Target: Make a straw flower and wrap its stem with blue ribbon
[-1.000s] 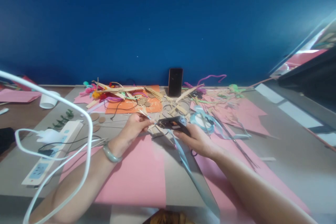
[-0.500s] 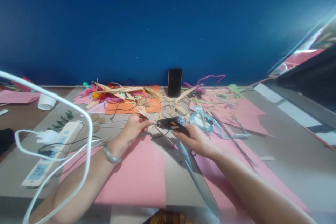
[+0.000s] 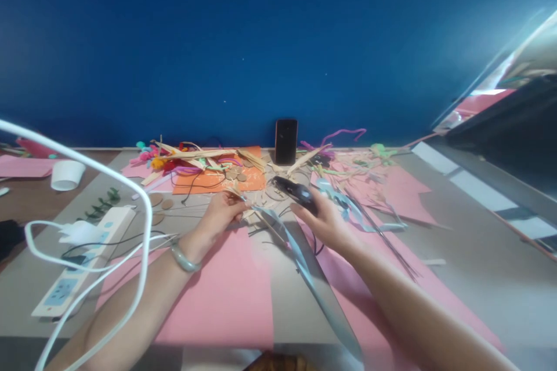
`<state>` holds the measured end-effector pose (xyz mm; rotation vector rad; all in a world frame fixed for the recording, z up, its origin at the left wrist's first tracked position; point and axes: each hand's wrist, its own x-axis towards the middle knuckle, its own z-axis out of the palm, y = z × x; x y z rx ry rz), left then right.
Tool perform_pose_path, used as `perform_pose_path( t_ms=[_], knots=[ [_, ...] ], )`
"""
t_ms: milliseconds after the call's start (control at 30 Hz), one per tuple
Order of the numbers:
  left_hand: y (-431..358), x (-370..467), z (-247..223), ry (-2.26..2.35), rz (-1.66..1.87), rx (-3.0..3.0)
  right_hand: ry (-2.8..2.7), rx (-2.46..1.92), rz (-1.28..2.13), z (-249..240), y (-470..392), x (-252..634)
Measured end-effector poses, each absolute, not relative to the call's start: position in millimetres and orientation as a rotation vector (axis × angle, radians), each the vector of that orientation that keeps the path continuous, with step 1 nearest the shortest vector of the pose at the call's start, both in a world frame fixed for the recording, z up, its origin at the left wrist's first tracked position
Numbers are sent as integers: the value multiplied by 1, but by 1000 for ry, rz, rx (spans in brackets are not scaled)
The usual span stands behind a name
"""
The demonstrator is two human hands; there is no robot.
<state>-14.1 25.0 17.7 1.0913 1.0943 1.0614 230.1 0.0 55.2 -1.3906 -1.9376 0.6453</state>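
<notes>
My left hand (image 3: 224,210), with a bangle on its wrist, pinches the end of a light blue ribbon (image 3: 300,252) together with a small straw-coloured piece. The ribbon runs right and down past the table's front edge. My right hand (image 3: 326,220) is wrapped round a black handheld tool (image 3: 296,192), whose tip points up and left, a little apart from my left hand. What kind of tool it is cannot be told for sure. Thin sticks and straw strips lie between and behind the hands.
A phone (image 3: 286,142) stands against the blue wall. Orange paper (image 3: 195,181) and coloured craft bits lie at the back. Pink paper (image 3: 217,301) covers the front. On the left are a power strip (image 3: 87,261), white cable (image 3: 145,243) and white cup (image 3: 67,175).
My right hand has drawn the black tool away from my left hand, and the tool has turned. The ribbon now stretches visibly from my left fingers. The view has shifted slightly.
</notes>
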Motion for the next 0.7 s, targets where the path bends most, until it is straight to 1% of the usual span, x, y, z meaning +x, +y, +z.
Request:
perform_pose_path(
  t_ms=[167, 300, 433, 533, 600, 633, 700],
  knots=[
    [25, -12, 16, 1118, 1031, 1079, -2151, -1560, 342, 63, 20, 212],
    [22, -10, 19, 1075, 1045, 1164, -2425, -1708, 128, 58, 53, 181],
    [18, -7, 23, 1013, 1063, 1239, -2491, -1683, 107, 50, 77, 164],
    [17, -6, 24, 1030, 1086, 1262, -2496, -1605, 57, 54, 72, 166],
    [19, -6, 23, 1049, 1116, 1239, -2437, -1535, 114, 57, 60, 171],
    [20, -6, 22, 1057, 1123, 1228, -2370, -1489, 244, 58, 52, 174],
    [22, -6, 21, 1080, 1122, 1225, -2252, -1392, 610, 58, 37, 178]
  ],
)
